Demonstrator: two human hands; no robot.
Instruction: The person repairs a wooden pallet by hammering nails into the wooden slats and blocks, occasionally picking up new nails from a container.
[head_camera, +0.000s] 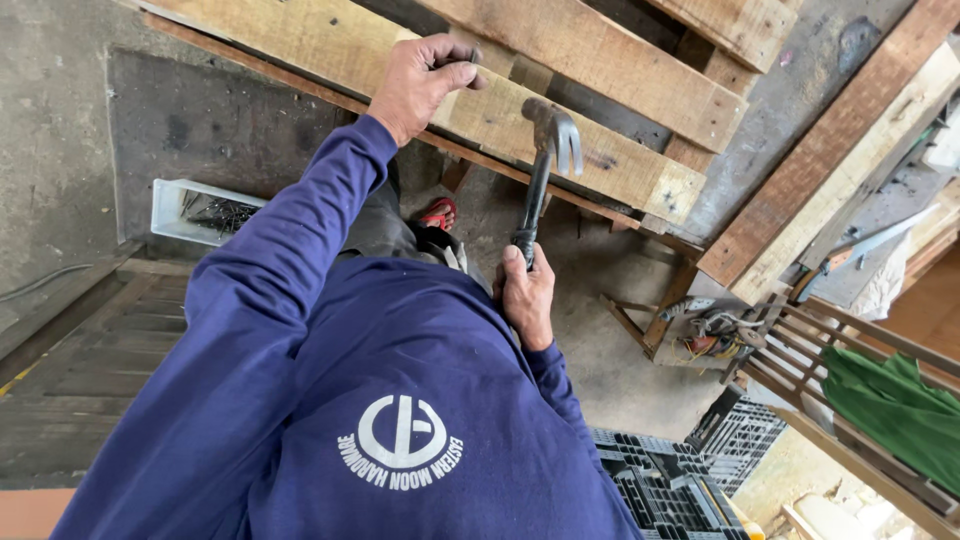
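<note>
Bare concrete floor (620, 300), grey and stained, workshop setting; a darker rectangular patch of floor sits below the left hand. Wooden pallet (560, 90) lies across the top of view, rough slats with gaps between them. Left hand (420, 80) is curled over the edge of the nearest slat, fingers wrapped down on the wood, thumb pressed in; what it pinches, if anything, is too small to tell. Right hand (527, 298) is closed tight around the black grip of a claw hammer (545, 170), thumb up along the handle; the steel head is raised, just beside the near slat's edge, right of the left hand, claw pointing toward the slat. Both arms in dark blue long sleeves. A red sandal (438, 213) shows between the two hands, lower down. Containers: white rectangular tray (170, 210) on the floor to the left of the left arm, holding a pile of dark nails (215, 213). Black plastic crates (680, 480) with grid walls sit below and right of the right hand; contents not readable. Right of the right hand, a small wooden stand (650, 320) carries a tangle of tools and cord. Further right, long timber planks (830, 170) lean diagonally, a handsaw (865, 245) lies on them, and a green cloth (890, 410) hangs over a slatted wooden frame. Dark boards lie on the floor left of the left arm, near a grey cable.
</note>
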